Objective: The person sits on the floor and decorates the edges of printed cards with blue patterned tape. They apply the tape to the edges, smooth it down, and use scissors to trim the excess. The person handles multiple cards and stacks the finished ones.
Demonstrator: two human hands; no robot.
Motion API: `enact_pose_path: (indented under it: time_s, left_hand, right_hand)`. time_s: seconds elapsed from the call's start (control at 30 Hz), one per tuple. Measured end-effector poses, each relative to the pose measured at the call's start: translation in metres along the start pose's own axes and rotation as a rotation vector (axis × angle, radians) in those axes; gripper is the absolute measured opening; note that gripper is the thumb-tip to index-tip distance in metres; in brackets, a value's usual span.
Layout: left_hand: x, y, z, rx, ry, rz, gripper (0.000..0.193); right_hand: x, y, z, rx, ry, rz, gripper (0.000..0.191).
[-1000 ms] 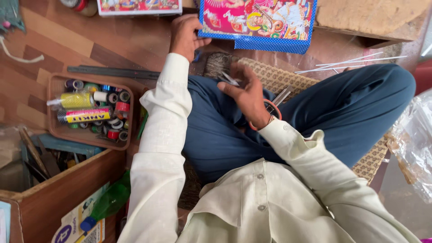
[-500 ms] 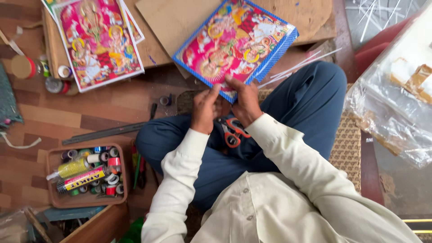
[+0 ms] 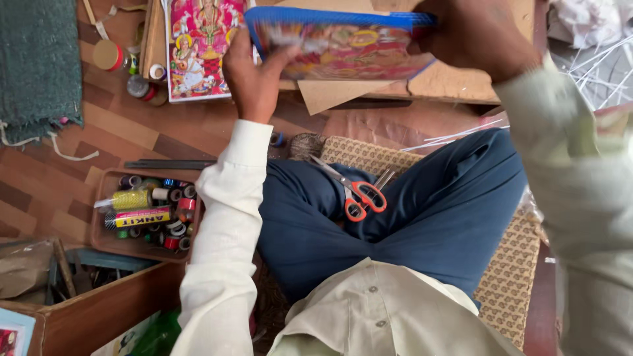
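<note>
I hold a colourful picture board with a blue rim (image 3: 339,49) out in front of me, tilted and blurred. My left hand (image 3: 254,76) grips its left edge. My right hand (image 3: 478,33) grips its right edge near the top of the view. Red-handled scissors (image 3: 353,191) lie on my lap, on the dark blue trousers, touched by neither hand. Under the board lies brown cardboard (image 3: 455,79) on the floor.
A second colourful picture (image 3: 194,49) lies on the wooden floor at upper left, beside small tape rolls (image 3: 109,56). A brown tray of thread spools (image 3: 142,214) sits at my left. A green cloth (image 3: 39,62) is far left. Thin white sticks (image 3: 593,59) lie at upper right.
The board has been lifted up and away from my lap with both hands spreading to its edges. The scissors stayed on my lap. The view has shifted.
</note>
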State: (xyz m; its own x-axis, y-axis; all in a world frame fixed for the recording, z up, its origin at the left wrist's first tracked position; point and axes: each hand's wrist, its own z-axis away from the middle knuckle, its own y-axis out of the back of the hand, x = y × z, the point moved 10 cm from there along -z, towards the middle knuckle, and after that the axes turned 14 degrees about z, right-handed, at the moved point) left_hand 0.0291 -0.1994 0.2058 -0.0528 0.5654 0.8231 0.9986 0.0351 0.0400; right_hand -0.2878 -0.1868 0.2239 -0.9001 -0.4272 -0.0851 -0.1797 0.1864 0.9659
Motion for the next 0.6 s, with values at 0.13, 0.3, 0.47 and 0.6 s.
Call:
enact_pose_path:
  time_s: [0.13, 0.3, 0.47, 0.6]
  left_hand:
    - [-0.050, -0.003, 0.014, 0.103, 0.212, 0.410, 0.021]
    - [-0.064, -0.006, -0.002, 0.015, 0.277, 0.480, 0.020]
    - [-0.054, -0.011, -0.017, -0.085, 0.328, 0.446, 0.021]
    - [-0.051, -0.006, -0.016, 0.010, 0.330, 0.513, 0.022]
  right_hand:
    - [0.005, -0.019, -0.042, -0.088, 0.119, 0.306, 0.030]
    - [0.002, -0.014, -0.055, 0.073, 0.116, 0.255, 0.046]
    - [-0.002, -0.016, -0.056, 0.006, 0.047, -0.115, 0.045]
    - [-0.005, -0.013, -0.060, 0.015, -0.056, -0.516, 0.021]
